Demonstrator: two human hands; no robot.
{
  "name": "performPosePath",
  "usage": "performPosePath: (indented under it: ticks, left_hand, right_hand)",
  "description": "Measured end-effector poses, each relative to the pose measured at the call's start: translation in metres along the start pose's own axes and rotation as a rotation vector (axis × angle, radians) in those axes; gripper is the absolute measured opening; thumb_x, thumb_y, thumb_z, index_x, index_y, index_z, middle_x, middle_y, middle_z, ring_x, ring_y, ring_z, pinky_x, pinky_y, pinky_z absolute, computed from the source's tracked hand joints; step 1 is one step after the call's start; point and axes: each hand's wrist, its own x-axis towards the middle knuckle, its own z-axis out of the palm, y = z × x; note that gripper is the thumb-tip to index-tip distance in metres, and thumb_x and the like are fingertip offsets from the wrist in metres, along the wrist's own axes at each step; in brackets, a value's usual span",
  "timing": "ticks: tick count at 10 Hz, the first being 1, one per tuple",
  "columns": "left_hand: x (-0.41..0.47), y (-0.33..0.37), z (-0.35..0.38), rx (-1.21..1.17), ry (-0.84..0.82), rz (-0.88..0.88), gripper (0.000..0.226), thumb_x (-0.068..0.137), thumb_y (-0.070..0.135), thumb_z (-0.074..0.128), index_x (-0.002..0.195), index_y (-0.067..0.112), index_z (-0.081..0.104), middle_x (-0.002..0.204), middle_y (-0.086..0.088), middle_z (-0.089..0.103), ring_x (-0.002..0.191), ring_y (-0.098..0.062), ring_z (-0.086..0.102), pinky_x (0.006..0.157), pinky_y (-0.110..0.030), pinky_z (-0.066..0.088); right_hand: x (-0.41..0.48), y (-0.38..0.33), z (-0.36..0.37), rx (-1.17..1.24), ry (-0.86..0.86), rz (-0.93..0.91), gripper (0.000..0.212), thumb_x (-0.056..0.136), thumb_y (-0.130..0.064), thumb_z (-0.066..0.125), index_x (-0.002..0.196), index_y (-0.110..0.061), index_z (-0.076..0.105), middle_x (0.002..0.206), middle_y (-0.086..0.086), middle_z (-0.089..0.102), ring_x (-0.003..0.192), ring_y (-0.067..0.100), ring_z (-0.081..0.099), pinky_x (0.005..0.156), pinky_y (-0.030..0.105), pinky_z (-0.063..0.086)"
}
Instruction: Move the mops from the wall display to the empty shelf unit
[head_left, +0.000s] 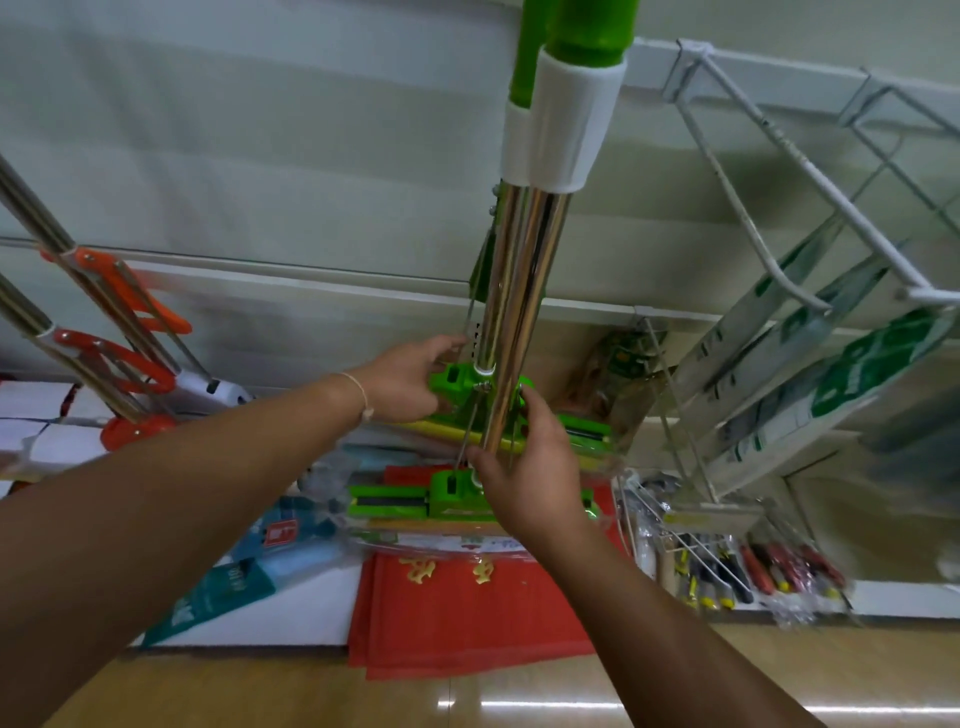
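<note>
Two green mops hang side by side against the pale wall panel, their chrome poles running down from green and white grips at the top. My left hand holds the green head of the rear mop from the left. My right hand grips the front mop's pole just above its green head, which is wrapped in clear plastic. Two orange-handled mops hang at the left.
White wire hooks carry bagged goods with green print at the right. Below them sit packs of small tools. Red mats and teal packs lie under the mops. The wooden floor runs along the bottom.
</note>
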Motion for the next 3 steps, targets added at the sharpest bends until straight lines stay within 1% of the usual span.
performPosePath:
  ticks: [1, 2, 3]
  left_hand:
    - [-0.006, -0.001, 0.007, 0.007, 0.047, -0.035, 0.080, 0.081, -0.008, 0.065, 0.151, 0.019, 0.037, 0.145, -0.006, 0.052, 0.134, -0.021, 0.049, 0.112, -0.034, 0.042]
    - [-0.012, 0.001, 0.014, -0.020, 0.109, -0.039, 0.075, 0.084, -0.010, 0.057, 0.150, 0.018, 0.038, 0.145, -0.009, 0.051, 0.135, -0.024, 0.048, 0.109, -0.031, 0.043]
    - [-0.019, 0.008, 0.020, 0.024, 0.131, -0.020, 0.069, 0.087, -0.006, 0.056, 0.150, 0.017, 0.038, 0.142, -0.011, 0.053, 0.132, -0.027, 0.050, 0.108, -0.032, 0.043]
  right_hand:
    - [-0.004, 0.004, -0.002, -0.003, -0.014, 0.025, 0.086, 0.086, -0.034, 0.077, 0.156, -0.017, 0.030, 0.152, 0.006, 0.047, 0.139, 0.023, 0.043, 0.111, 0.034, 0.038]
    - [-0.004, 0.008, -0.003, -0.004, -0.021, 0.035, 0.087, 0.087, -0.034, 0.076, 0.157, -0.017, 0.028, 0.154, 0.007, 0.044, 0.141, 0.024, 0.041, 0.112, 0.034, 0.037]
    - [-0.004, 0.006, -0.005, -0.016, -0.020, 0.048, 0.088, 0.087, -0.035, 0.076, 0.157, -0.016, 0.027, 0.154, 0.007, 0.044, 0.141, 0.025, 0.041, 0.112, 0.035, 0.038]
